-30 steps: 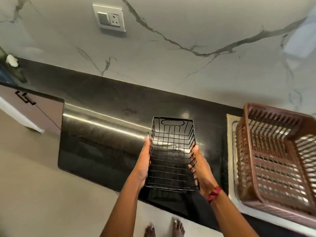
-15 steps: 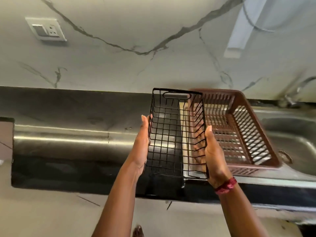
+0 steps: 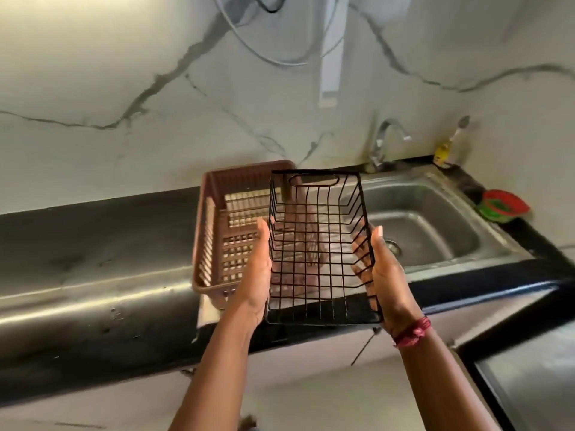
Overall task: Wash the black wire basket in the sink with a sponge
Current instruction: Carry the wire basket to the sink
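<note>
I hold the black wire basket (image 3: 317, 244) in the air in front of me, its open top facing me. My left hand (image 3: 256, 269) grips its left side and my right hand (image 3: 384, 272) grips its right side. The basket hangs over the counter's front edge, partly covering a brown plastic dish rack (image 3: 227, 231) and the left part of the steel sink (image 3: 429, 225). The sink bowl looks bare, with its drain (image 3: 392, 245) showing just right of my right thumb. A red and green dish (image 3: 502, 206) with something green in it sits at the sink's right corner; no sponge is clearly visible.
A chrome tap (image 3: 384, 141) rises behind the sink. A yellow-handled brush (image 3: 448, 144) leans in the back right corner. The black stone counter (image 3: 93, 237) runs off to the left. White marble wall behind, with a hose hanging at the top.
The basket has travelled right along the counter with both hands still on it. It was over the bare counter, then by the dish rack, and is now at the sink's left edge.
</note>
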A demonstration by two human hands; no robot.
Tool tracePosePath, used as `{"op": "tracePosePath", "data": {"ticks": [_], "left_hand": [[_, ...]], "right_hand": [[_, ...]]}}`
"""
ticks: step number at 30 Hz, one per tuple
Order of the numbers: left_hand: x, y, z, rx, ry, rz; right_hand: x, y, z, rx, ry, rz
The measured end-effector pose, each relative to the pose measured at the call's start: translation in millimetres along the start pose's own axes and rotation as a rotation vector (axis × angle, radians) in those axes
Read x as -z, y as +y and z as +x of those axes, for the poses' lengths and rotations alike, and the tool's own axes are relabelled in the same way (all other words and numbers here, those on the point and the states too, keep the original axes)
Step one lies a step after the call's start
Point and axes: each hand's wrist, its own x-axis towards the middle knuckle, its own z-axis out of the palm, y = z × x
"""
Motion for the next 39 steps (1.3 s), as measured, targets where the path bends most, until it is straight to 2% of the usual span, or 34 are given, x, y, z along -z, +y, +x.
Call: {"op": "tracePosePath", "data": {"ticks": [3, 10, 21, 32, 39], "left_hand": [[-44, -1, 8, 0.033, -0.147, 0.061], [-130, -19, 53, 0.127, -0.292, 0.102], [-228, -50, 169, 0.233, -0.423, 0.001], [-249, -102, 237, 0.443, -0.305, -0.12], [-258, -142, 256, 0.52, -0.175, -0.216]], "right_hand": [[43, 0, 4, 0.001, 0.054, 0.023], [123, 3, 30, -0.012, 0.21, 0.046], [208, -8, 131, -0.062, 0.326, -0.064], [232, 26, 219, -0.246, 0.295, -0.091], [248, 47, 265, -0.327, 0.174, -0.164]]}}
